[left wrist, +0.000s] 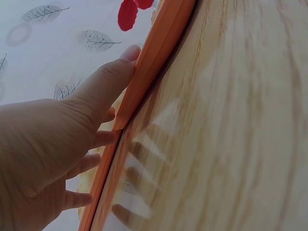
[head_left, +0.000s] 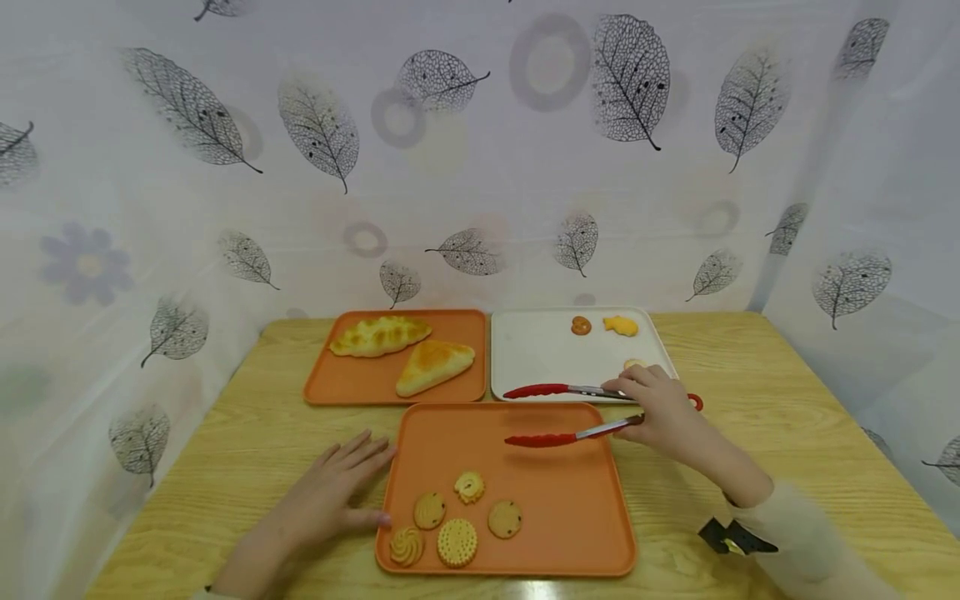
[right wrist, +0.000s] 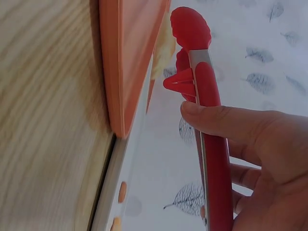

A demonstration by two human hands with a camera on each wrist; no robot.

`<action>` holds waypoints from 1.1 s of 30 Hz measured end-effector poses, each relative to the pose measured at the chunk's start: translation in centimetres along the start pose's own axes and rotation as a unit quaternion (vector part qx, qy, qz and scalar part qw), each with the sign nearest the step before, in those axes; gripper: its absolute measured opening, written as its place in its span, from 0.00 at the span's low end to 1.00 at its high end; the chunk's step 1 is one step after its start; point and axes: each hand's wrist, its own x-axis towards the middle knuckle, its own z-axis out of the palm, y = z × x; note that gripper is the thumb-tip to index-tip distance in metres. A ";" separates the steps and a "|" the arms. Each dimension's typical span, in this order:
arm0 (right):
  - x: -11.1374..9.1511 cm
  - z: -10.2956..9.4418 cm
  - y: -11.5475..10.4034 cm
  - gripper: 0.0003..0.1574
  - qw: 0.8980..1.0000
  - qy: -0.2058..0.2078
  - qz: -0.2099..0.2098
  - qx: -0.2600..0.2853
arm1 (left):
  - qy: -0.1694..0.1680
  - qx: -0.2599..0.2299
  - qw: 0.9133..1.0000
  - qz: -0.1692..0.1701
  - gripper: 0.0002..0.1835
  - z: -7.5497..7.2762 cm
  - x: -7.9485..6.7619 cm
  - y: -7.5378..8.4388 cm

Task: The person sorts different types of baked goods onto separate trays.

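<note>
My right hand [head_left: 663, 417] grips a pair of red-tipped metal tongs [head_left: 543, 440] by the arms, as the right wrist view also shows. The tongs are spread apart above the back part of the front orange tray [head_left: 566, 517], with nothing between their tips. Several cookies lie toward that tray's left and front, among them a round dotted cookie [head_left: 457, 542] and a swirled cookie [head_left: 407, 547]. With fingers spread, my left hand [head_left: 337, 487] rests at the tray's left edge; its thumb touches the rim in the left wrist view.
Behind, a second orange tray [head_left: 360, 387] carries a long bread [head_left: 381, 336] and a triangular bread [head_left: 437, 367]. Beside it, a white tray [head_left: 532, 350] bears a small pretzel [head_left: 581, 325], a fish-shaped cracker [head_left: 621, 326] and a piece partly hidden by my right hand. Leaf-patterned sheeting surrounds the wooden table [head_left: 247, 433].
</note>
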 end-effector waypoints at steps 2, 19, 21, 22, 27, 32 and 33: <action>0.0 0.1 -0.7 0.35 1.000 -0.013 -0.002 0.011 | -0.001 0.001 1.000 0.000 0.50 0.0 0.0 0.0; 0.7 1.4 -4.5 0.29 0.992 -0.106 -0.040 0.060 | -0.006 -0.007 1.000 -0.001 0.49 0.1 -0.1 -0.1; 0.9 1.5 -4.8 0.29 0.991 -0.112 -0.045 0.058 | -0.005 -0.007 1.000 -0.002 0.49 0.1 -0.1 0.0; 1.0 1.5 -5.0 0.29 0.991 -0.116 -0.046 0.056 | -0.005 -0.007 1.000 -0.002 0.49 0.1 -0.1 0.0; 1.4 1.6 -5.6 0.26 0.990 -0.131 -0.038 0.047 | -0.006 -0.005 1.000 -0.003 0.49 0.1 -0.1 0.0; 2.0 1.4 -6.1 0.24 0.990 -0.135 -0.030 0.037 | -0.005 -0.004 1.000 -0.001 0.49 0.0 -0.1 0.0; 2.1 1.3 -6.1 0.23 0.989 -0.138 -0.027 0.035 | -0.005 -0.004 1.000 -0.001 0.49 0.0 -0.1 0.0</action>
